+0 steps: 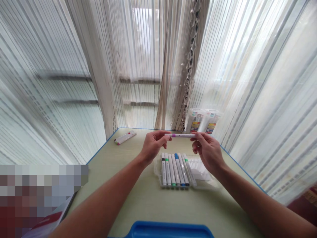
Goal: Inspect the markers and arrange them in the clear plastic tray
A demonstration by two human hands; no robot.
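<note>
A white marker (184, 135) with a purple band is held level above the table, stretched between both hands. My left hand (155, 142) pinches its banded end, thumb and fingers closed on it. At the other end, my right hand (208, 147) grips it between thumb and fingertips. Below the hands lies an open clear plastic case (204, 175). Its left part holds a row of several white markers (174, 170) with black, green and blue bands, lying side by side. The right part of the case shows bare moulded slots, partly hidden by my right hand.
A few loose markers (125, 137) lie together at the table's far left. Two upright clear packages (195, 121) stand at the back right by the curtain (138, 66). A blue tray-like thing (170, 228) is at the near edge of the pale green table (138, 201).
</note>
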